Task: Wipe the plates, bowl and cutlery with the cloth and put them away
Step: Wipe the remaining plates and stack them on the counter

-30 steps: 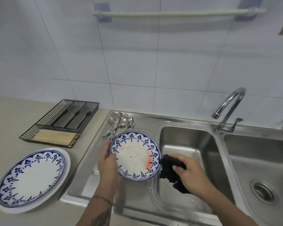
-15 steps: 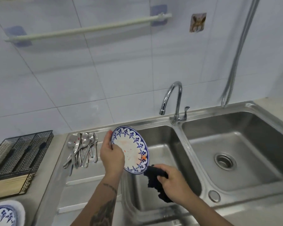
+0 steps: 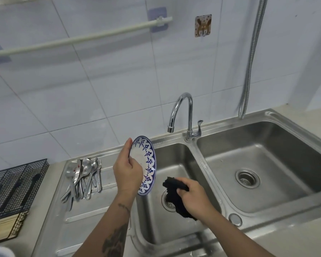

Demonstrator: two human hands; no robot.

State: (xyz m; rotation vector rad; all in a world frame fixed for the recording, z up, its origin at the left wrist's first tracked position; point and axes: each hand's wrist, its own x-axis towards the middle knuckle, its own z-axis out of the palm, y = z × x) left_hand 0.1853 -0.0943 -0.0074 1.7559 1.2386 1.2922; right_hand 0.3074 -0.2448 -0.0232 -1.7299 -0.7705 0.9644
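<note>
Blue-and-white patterned ceramic plate (image 3: 146, 164) stands nearly on edge above the left steel sink basin (image 3: 176, 216), left hand (image 3: 127, 170) curled round its rim. Right hand (image 3: 194, 194) clutches the black cloth (image 3: 174, 197) just beside it. Wet fingers could slip, dropping the plate into the basin.

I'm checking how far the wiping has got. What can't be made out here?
Head view only:
- Plate: tilted nearly edge-on, left hand covers part, so remaining stains unclear.
- Cloth: partly hidden under right hand.
- Cutlery: piled together, count unclear.
- Wire tray: cut by left edge.
</note>
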